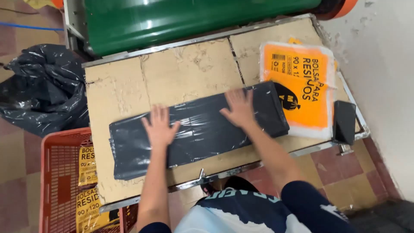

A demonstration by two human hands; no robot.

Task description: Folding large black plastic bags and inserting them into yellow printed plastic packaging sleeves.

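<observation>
Head view looks straight down, and I see both hands pressed flat on a long folded stack of black plastic bags (196, 131) that lies slantwise across the worktop (129, 86), its left end nearer the front edge and its right end further back. My left hand (159, 126) rests palm down on the stack left of its middle, fingers spread wide and pointing away from me. My right hand (238, 108) lies palm down on the right part of the stack, fingers likewise splayed. Neither grip closes on anything; both are wide and flat, bearing on the top of the plastic rather than holding it. The worktop is covered with worn brown cardboard inside a metal rim. The right end of the black stack overlaps an orange printed packet of bags (302, 86) in a clear wrapper, which lies at the right side of the worktop. Just beside that packet, at the right edge, sits a small black block-shaped object (344, 122); I cannot tell what it is. Left of me on the floor stands a red plastic crate (56, 181), and in it lie more packets with yellow-orange printed faces (87, 166). Beyond the crate a crumpled black sack (41, 88) sits on the tiled floor. Behind the worktop runs a large green roll (189, 17).
</observation>
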